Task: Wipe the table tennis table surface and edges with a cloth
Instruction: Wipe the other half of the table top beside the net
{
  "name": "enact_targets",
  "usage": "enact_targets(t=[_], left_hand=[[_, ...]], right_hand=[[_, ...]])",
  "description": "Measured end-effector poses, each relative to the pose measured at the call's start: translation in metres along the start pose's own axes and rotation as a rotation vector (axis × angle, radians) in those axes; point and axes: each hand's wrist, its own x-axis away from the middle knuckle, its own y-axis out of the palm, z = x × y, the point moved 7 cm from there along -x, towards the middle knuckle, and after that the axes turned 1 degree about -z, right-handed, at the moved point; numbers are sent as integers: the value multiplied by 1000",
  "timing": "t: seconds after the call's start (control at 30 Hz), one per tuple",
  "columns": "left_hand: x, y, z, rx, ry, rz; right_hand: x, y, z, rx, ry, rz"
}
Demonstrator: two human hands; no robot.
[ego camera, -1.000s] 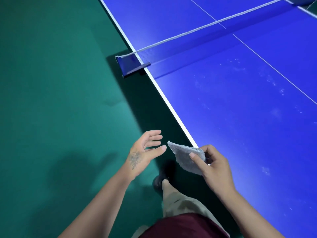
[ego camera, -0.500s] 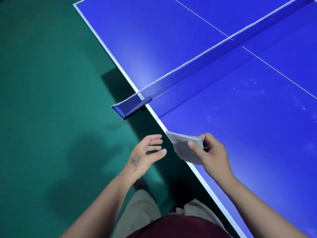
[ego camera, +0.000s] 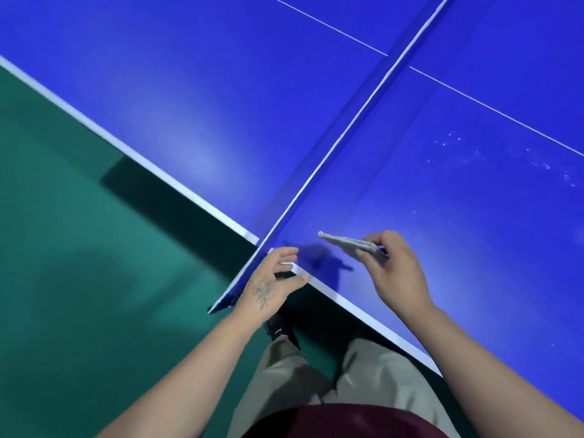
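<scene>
A blue table tennis table [ego camera: 458, 216] with white lines fills the upper right of the head view. My right hand [ego camera: 392, 273] pinches a folded grey cloth [ego camera: 346, 243] and holds it flat just above the table's near half, close to the net. My left hand [ego camera: 270, 281] hovers with relaxed, spread fingers at the table's white side edge [ego camera: 363, 314], beside the net's post [ego camera: 235, 292]. It holds nothing.
The blue net [ego camera: 347, 137] with a white top band crosses the table diagonally from the post. Pale smudges [ego camera: 537, 162] mark the surface at right. Green floor [ego camera: 79, 248] lies to the left. My legs and a dark shoe [ego camera: 279, 330] stand by the edge.
I have stepped closer to the net post. My right hand has carried the cloth from the side edge to over the table surface. My left hand now reaches the edge by the post.
</scene>
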Motion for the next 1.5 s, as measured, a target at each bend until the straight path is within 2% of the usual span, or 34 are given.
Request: enact_targets(t=[0.13,0.33,0.5,0.67,0.83,0.93,1.03,1.13,1.3,1.5], left_hand=[[-29,-19,9,-83,40,20],[-39,-16,-13,-185,-11,-63],[-48,-14,-22,-196,-28,-49],[-64,-4,-12,-309,55,-42],[-88,5,-16,-479,138,-44],[-107,18,-23,-647,196,-46],[-126,37,-32,-855,296,13],[-144,50,-43,-978,302,125],[-158,63,-46,-1133,349,251],[-160,64,-49,-1190,376,289]], right_hand=[[-28,41,-13,123,-135,56],[-21,145,31,276,-23,-245],[-27,177,27,370,-143,-140],[-54,209,35,503,-167,-173],[-69,202,55,620,-232,-146],[-95,173,69,601,-134,-47],[-136,146,80,602,-57,47],[-185,136,76,609,-69,91],[-224,154,48,746,-178,36],[-187,151,59,637,-308,-1]])
